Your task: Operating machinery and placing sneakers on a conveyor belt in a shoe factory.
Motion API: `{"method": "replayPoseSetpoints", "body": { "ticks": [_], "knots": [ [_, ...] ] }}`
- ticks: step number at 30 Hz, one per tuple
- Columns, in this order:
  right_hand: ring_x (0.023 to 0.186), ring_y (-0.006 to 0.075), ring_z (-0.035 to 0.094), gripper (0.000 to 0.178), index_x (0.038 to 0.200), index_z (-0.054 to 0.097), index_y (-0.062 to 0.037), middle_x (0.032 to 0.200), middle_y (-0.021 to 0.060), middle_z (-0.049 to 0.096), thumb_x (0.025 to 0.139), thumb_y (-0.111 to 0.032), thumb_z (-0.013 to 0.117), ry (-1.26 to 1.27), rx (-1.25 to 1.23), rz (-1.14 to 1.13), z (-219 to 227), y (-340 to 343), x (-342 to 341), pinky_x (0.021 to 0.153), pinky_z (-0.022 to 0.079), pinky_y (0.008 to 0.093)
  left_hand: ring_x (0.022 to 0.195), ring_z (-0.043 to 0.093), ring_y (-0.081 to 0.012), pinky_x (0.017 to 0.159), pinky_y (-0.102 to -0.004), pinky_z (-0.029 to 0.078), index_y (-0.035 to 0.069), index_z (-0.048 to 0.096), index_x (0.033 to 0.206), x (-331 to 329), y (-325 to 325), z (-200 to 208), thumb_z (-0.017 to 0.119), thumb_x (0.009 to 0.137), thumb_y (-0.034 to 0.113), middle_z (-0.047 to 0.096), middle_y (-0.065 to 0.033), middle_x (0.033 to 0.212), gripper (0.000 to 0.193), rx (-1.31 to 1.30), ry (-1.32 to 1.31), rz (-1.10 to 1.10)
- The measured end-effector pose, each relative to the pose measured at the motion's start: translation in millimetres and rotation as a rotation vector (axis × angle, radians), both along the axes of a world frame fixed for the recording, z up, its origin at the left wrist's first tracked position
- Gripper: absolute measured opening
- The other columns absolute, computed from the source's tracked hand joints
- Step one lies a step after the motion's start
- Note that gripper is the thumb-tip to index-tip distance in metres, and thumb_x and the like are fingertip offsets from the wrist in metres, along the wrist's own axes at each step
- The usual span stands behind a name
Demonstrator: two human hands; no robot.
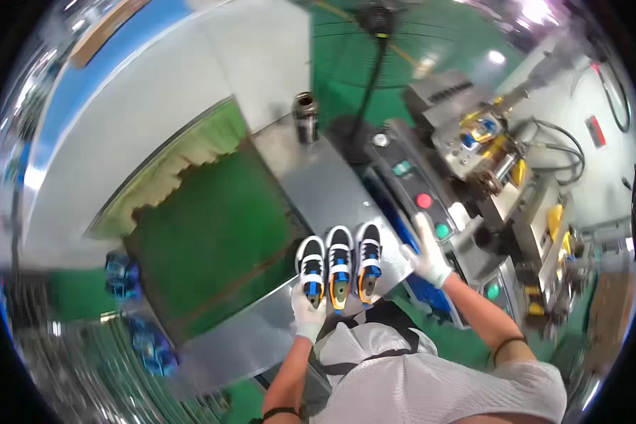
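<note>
Three black-and-white sneakers with blue and orange trim stand side by side on a grey metal ledge (318,180), toes pointing away from me. My gloved left hand (308,312) is closed around the heel of the left sneaker (309,260). The middle sneaker (339,256) and the right sneaker (368,254) stand untouched by either hand. My right hand (429,256), also in a white glove, is open with fingers spread and holds nothing. It is over the near side of a dark control panel (403,169), beside a green button (442,231).
A green conveyor belt (212,233) comes out from under a ragged curtain (191,166) on the left. A dark bottle (305,119) stands at the ledge's far end. Right of the panel, with its red button (423,201), rises a machine (484,134) with hoses. A fan (381,32) stands beyond.
</note>
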State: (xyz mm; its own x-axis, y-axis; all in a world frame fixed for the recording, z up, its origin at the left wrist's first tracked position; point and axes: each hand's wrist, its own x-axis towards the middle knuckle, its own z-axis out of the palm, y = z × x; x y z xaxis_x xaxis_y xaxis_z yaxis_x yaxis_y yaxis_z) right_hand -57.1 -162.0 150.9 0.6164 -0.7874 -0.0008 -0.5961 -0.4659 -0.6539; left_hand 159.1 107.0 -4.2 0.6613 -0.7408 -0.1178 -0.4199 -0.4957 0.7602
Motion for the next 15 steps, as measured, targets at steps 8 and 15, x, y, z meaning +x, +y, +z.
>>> {"method": "replayPoseSetpoints", "body": {
  "ticks": [8, 15],
  "knots": [
    [0.128, 0.0411, 0.049, 0.087, 0.147, 0.030, 0.0000, 0.137, 0.0272, 0.048, 0.078, -0.027, 0.075, 0.050, 0.208, -0.501, -133, 157, 137, 0.107, 0.041, 0.0411, 0.134, 0.042, -0.0310, 0.111, -0.0387, 0.038, -0.002, 0.024, 0.150, 4, 2, -15, 0.074, 0.075, -0.001, 0.035, -0.0212, 0.146, 0.090, -0.074, 0.456, 0.022],
    [0.123, 0.0338, 0.056, 0.087, 0.145, 0.040, 0.0014, 0.125, 0.0236, 0.059, 0.074, -0.033, 0.076, -0.025, 0.604, -0.633, -120, 145, 137, 0.104, 0.044, 0.0365, 0.098, 0.063, -0.0219, 0.086, -0.0356, 0.052, -0.003, 0.049, 0.132, 123, 5, -49, 0.074, 0.081, 0.003, 0.062, -0.0119, 0.117, 0.057, -0.056, 0.807, -0.001]
  ]
}}
